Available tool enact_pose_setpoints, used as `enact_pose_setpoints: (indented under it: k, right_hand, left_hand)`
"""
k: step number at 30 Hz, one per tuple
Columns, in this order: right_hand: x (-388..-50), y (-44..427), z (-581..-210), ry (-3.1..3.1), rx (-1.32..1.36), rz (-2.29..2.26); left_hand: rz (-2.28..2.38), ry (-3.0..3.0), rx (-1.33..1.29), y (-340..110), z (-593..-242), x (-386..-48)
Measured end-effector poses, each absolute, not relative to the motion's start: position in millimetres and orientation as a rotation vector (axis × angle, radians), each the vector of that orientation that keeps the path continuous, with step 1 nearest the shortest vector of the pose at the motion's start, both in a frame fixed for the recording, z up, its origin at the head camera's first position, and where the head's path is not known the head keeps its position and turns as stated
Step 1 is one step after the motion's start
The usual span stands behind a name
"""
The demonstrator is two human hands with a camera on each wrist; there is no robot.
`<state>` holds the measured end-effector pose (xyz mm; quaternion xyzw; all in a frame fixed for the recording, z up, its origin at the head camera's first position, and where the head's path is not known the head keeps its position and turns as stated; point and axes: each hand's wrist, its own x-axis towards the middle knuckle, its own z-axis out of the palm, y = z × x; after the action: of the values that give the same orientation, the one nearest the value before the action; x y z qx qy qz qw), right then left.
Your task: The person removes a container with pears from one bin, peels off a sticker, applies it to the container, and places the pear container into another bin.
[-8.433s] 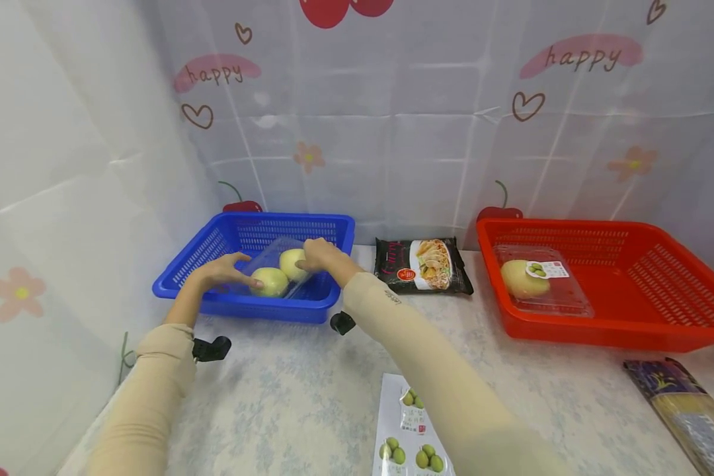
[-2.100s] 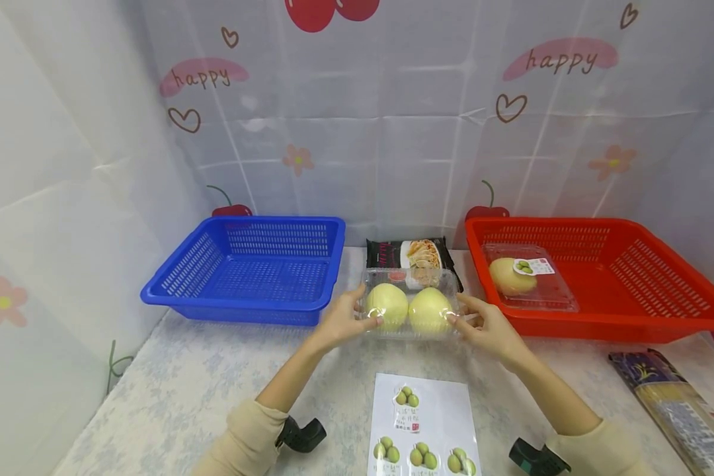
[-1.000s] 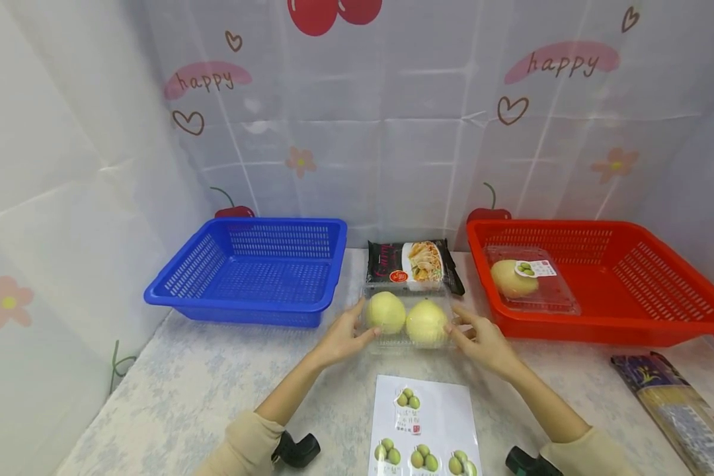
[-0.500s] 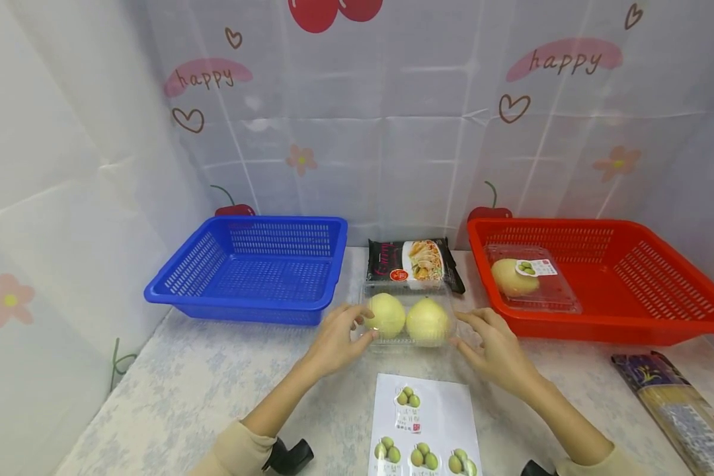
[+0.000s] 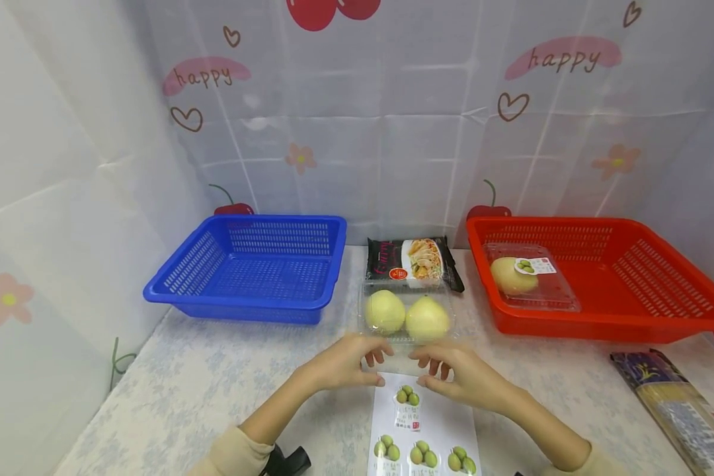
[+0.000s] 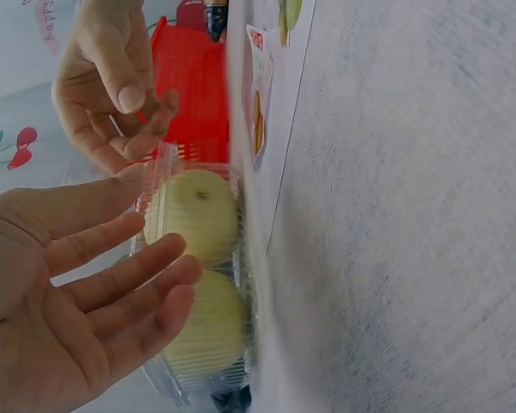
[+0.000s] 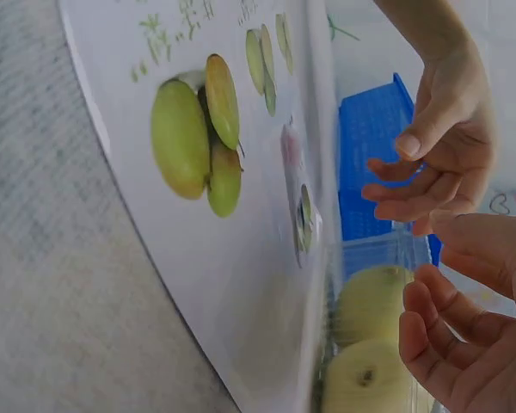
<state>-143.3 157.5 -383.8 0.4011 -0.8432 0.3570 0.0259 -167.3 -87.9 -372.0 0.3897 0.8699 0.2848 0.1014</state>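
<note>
nearest, a sheet (image 5: 425,423) of fruit stickers lies on the table (image 5: 226,377). above its far edge hover the left hand (image 5: 342,363) and right hand (image 5: 467,378), gripping nothing, thumbs parted from loosely bent fingers. just beyond them sits a clear box (image 5: 406,340) with two pale fruits (image 5: 385,312); behind it, a black packet (image 5: 413,263) between blue basket (image 5: 244,302) and red basket (image 5: 607,324).

The sleeves (image 5: 231,455) are beige, a black device (image 5: 290,462) beside the left
</note>
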Motion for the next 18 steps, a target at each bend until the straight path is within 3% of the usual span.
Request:
enact_pose_setpoints:
  k: [18]
  right_hand:
    - [-148, 123, -405, -2.879, 1.419, 0.905]
  left_hand:
    - [0.49, 2.586, 1.107, -79, -388, -160]
